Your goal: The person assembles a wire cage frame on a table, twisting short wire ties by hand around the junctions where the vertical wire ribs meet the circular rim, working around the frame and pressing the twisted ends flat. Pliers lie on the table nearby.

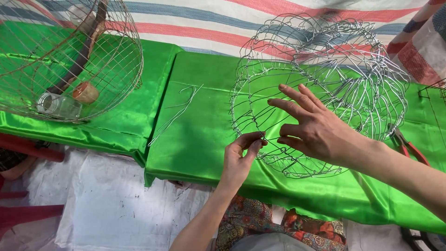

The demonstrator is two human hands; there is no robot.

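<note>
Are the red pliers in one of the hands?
No, the red pliers lie on the green cloth behind the right hand, and neither hand holds them.

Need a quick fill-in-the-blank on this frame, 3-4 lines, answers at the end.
1. The left hand pinches a thin ____ at the rim of the silver wire basket.
2. The right hand rests on that basket with its fingers ____.
3. The table cloth is ____ in colour.
4. Pliers with ____ handles lie right of the basket.

Missing words: wire; spread; green; red
</note>
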